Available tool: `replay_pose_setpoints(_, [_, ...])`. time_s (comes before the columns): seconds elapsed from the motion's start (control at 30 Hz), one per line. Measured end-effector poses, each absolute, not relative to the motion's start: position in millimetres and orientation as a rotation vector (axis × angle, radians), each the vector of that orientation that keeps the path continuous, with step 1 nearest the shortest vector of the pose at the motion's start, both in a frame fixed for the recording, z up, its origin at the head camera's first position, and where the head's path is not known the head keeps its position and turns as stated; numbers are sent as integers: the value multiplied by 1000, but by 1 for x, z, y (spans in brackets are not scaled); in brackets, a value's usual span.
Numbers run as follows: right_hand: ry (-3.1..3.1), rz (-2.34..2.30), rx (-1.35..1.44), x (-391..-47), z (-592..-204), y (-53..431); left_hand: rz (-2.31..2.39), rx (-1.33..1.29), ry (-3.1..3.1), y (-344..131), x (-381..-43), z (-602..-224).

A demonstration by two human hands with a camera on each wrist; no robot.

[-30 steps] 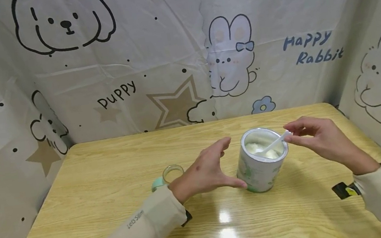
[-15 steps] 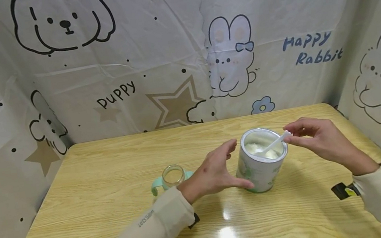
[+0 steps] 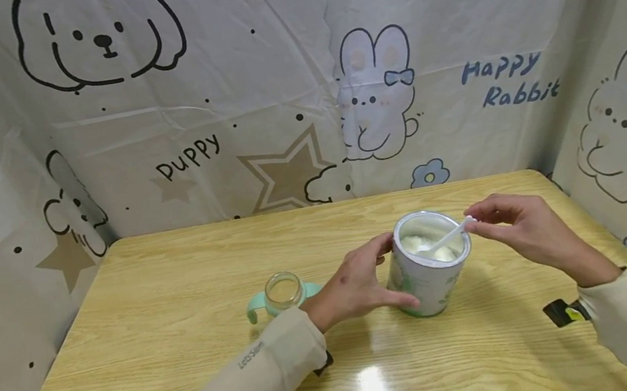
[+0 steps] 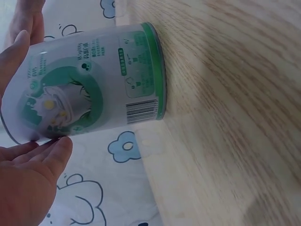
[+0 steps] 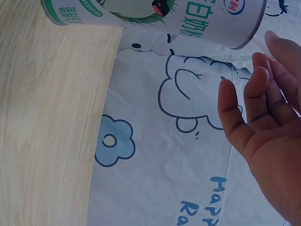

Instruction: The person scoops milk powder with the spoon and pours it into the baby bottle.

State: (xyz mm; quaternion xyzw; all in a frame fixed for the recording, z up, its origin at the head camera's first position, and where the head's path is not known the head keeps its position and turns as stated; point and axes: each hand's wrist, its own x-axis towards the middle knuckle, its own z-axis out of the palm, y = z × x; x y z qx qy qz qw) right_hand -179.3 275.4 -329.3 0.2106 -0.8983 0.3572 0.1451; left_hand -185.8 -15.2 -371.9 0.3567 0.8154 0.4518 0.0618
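Observation:
A white and green milk powder can [image 3: 423, 290] stands upright without a lid toward the right side of the table. Pale powder [image 3: 443, 254] shows inside it. My left hand [image 3: 356, 286] holds the can from the left, thumb across the front and fingers at the far side; in the left wrist view the fingertips [image 4: 60, 149] meet its wall. Above the right rim, my right hand [image 3: 526, 232] pinches the handle end of a white scoop [image 3: 448, 238]. The scoop slants down into the powder, which hides its bowl. In the right wrist view the scoop cannot be made out.
Behind my left forearm stands an uncapped clear baby bottle [image 3: 283, 290] with mint-green handles, partly covered by the wrist. A patterned cloth [image 3: 275, 94] hangs beyond the wooden table's [image 3: 180, 274] back edge and along both sides.
My left hand has moved right, from beside the can onto it. More of the bottle shows now. The right hand and the scoop stay almost still.

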Motion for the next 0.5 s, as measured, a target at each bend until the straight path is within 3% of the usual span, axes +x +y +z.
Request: replay_pose_setpoints(0.5, [-2647,1015,573,-179,-325,274,1342,1099,2487,-13,-195,-377])
